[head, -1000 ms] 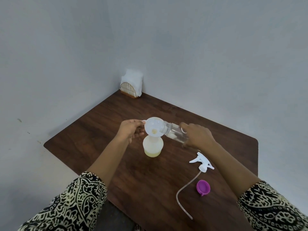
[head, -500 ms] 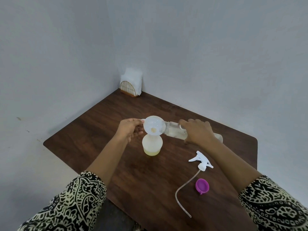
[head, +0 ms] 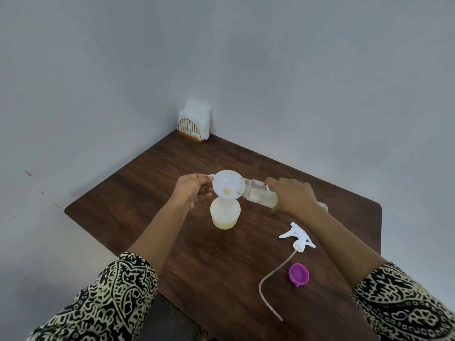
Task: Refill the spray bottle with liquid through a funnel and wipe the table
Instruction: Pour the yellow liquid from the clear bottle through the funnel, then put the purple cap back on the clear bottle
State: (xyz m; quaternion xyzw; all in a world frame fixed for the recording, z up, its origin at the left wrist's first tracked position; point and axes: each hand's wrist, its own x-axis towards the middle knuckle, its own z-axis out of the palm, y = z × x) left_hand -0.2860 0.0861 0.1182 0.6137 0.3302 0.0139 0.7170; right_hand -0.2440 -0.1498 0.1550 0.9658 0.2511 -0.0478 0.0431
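Yellowish liquid fills only the spray bottle (head: 225, 214) base at bench (head: 128, 193) centre; funnel (head: 227, 184) pinched by left hand (head: 193, 190), refill bottle (head: 258, 193) gripped tilted by right hand (head: 293, 196); wiping pending.

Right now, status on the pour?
Left hand steadies funnel. Right hand tips refill bottle into it. Spray bottle low. Nothing in the way.

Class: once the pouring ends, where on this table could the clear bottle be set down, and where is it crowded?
Bare wood lies between the napkin holder and the funnel, and left of the spray bottle. It is crowded at near right: the trigger sprayer, its tube and the purple cap lie there.
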